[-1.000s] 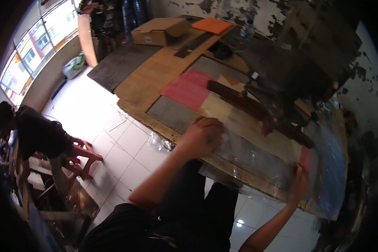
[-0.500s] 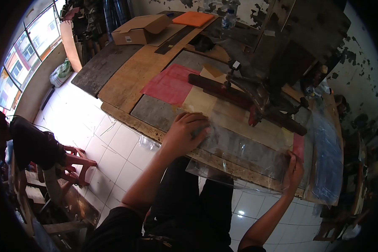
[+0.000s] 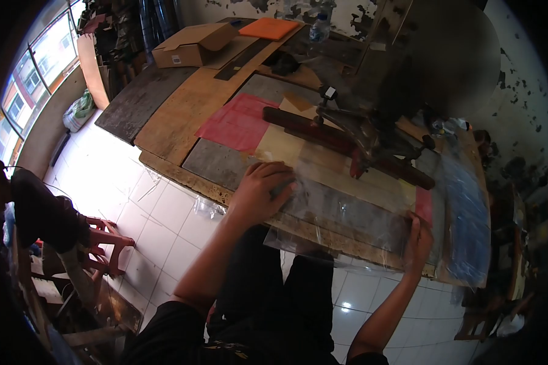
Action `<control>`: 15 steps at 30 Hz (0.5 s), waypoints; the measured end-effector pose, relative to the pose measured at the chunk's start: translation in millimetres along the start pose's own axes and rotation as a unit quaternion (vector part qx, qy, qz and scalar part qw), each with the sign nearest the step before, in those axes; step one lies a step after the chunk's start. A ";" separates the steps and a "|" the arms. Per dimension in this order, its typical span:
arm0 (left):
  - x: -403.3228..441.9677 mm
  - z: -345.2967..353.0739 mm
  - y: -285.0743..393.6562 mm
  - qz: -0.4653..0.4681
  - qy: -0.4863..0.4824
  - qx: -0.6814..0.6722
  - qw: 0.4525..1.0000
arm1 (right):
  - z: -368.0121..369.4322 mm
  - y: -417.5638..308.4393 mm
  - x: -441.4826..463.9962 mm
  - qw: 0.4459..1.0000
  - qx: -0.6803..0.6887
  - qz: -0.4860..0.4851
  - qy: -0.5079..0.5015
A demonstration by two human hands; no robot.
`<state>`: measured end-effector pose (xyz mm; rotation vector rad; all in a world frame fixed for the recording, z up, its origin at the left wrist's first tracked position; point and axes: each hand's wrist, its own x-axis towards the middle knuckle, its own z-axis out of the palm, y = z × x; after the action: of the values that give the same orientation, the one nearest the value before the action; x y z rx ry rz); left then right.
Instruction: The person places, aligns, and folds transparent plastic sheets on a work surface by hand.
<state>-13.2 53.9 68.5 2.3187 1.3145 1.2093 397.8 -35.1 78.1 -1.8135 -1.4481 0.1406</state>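
A clear plastic sheet point(image 3: 341, 213) lies over the front of the table and hangs past its edge. My left hand point(image 3: 263, 191) rests on the sheet's left end, fingers bent and thumb apart, with nothing gripped. At the sheet's right end, my right hand point(image 3: 418, 243) has its fingers together on the plastic, beside a pink strip point(image 3: 424, 204). Behind the sheet a dark red bar point(image 3: 310, 131) on a metal arm spans the table, above yellowish material point(image 3: 280, 146). A red-pink sheet point(image 3: 234, 121) lies left of the bar.
A cardboard box point(image 3: 192, 45), an orange folder point(image 3: 269, 28) and a plastic bottle point(image 3: 318, 29) stand at the back. Stacked clear-blue plastic point(image 3: 467, 225) lies at the right. Another person point(image 3: 42, 210) is at the far left, near a red stool point(image 3: 109, 243).
The whole view has shifted, so the table sits further left and up. Both hands stay at the plastic sheet, with little movement relative to the table.
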 end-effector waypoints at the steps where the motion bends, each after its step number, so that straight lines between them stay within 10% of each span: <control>1: -0.5 0.0 -0.2 0.000 0.002 0.001 1.000 | 0.1 -0.4 -0.2 1.000 -0.003 0.000 -0.001; 15: -2.8 1.7 -3.4 0.017 0.024 -0.005 1.000 | -0.9 9.3 3.8 0.999 -0.023 -0.030 -0.009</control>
<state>-14.7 54.0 64.1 2.3280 1.2852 1.2857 406.8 -32.6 74.2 -1.8072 -1.5280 0.0931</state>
